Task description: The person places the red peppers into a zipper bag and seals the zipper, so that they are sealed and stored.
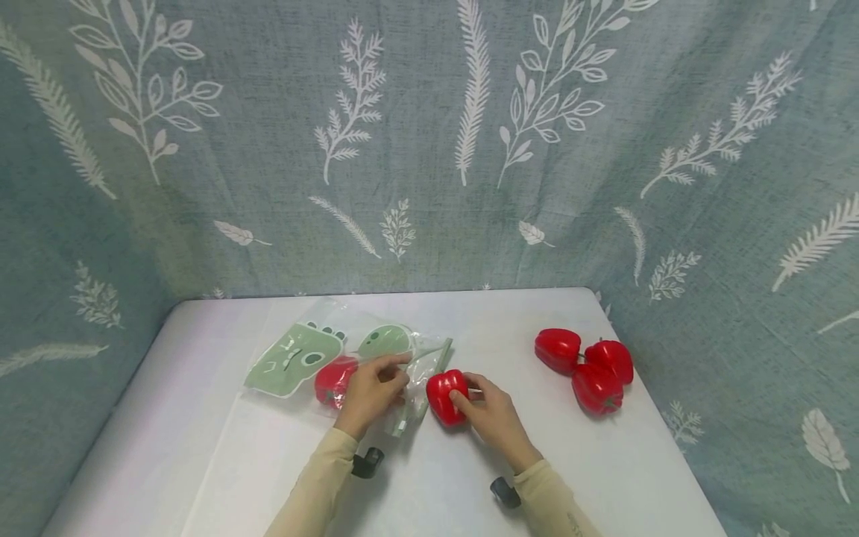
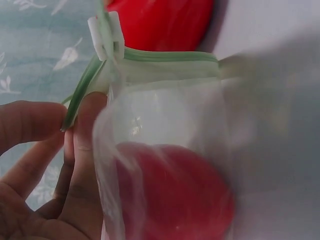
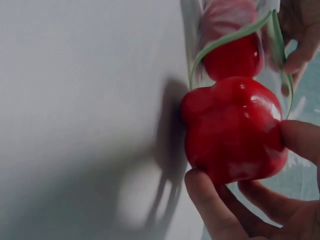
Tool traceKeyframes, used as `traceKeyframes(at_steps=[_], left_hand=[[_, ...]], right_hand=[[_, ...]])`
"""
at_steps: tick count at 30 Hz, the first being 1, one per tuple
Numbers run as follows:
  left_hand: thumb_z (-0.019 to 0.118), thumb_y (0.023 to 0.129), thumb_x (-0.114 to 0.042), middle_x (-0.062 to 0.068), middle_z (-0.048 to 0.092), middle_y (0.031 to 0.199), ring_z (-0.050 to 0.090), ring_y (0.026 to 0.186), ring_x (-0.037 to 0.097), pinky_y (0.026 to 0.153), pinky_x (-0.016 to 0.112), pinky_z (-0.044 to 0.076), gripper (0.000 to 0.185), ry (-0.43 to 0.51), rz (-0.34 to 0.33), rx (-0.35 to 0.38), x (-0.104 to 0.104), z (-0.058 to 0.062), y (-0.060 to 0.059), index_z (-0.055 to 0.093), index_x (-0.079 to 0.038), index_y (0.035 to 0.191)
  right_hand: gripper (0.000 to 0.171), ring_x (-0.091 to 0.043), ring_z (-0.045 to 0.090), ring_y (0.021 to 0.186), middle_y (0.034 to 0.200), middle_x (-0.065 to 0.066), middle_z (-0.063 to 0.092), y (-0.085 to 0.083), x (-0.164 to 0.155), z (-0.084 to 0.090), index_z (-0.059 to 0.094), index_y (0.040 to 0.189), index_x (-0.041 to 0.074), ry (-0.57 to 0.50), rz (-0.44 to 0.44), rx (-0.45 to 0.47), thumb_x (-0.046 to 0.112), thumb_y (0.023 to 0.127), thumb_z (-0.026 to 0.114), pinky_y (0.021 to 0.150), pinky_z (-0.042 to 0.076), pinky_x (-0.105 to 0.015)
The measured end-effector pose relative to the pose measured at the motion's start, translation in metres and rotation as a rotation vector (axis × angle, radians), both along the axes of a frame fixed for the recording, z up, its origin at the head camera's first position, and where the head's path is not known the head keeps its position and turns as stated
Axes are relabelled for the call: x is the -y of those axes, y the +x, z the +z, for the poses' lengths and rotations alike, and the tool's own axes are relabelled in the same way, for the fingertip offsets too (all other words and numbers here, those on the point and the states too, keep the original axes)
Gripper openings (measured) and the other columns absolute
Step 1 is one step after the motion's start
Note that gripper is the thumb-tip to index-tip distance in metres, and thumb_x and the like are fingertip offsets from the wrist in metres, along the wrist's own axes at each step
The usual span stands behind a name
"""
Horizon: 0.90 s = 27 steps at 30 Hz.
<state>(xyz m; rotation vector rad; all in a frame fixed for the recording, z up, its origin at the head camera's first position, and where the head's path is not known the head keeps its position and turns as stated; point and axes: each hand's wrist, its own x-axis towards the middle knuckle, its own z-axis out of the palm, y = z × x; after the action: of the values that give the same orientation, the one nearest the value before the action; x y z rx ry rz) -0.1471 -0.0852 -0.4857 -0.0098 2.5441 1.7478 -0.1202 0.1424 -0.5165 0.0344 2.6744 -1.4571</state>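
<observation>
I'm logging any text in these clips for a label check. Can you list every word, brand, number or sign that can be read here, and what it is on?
There is no readable text in any view.
The zip bag shows only green cartoon shapes with face-like marks, no letters.
The white zip slider is blank.
The red pepper in the right hand and the three red peppers set aside carry no label.
A faint mark on the right sleeve is too small to read.

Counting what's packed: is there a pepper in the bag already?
Yes, one red pepper shows through the clear bag held by the left hand.
</observation>
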Motion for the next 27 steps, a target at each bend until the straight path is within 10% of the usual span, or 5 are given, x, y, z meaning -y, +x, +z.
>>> traceKeyframes(at_steps=[27], left_hand=[[0.071,0.092,-0.014,0.001,0.069,0.098,0.063,0.087,0.021,0.072,0.031,0.060,0.034,-0.073,0.001,0.013,0.002,-0.001,0.003,0.073,-0.021,0.125]], right_hand=[[0.047,-0.033,0.068,0.112,0.130,-0.020,0.064,-0.004,0.034,-0.006,0.054,0.134,0.006,-0.102,0.030,-0.015,0.039,0.101,0.059,0.096,0.054,-0.051]])
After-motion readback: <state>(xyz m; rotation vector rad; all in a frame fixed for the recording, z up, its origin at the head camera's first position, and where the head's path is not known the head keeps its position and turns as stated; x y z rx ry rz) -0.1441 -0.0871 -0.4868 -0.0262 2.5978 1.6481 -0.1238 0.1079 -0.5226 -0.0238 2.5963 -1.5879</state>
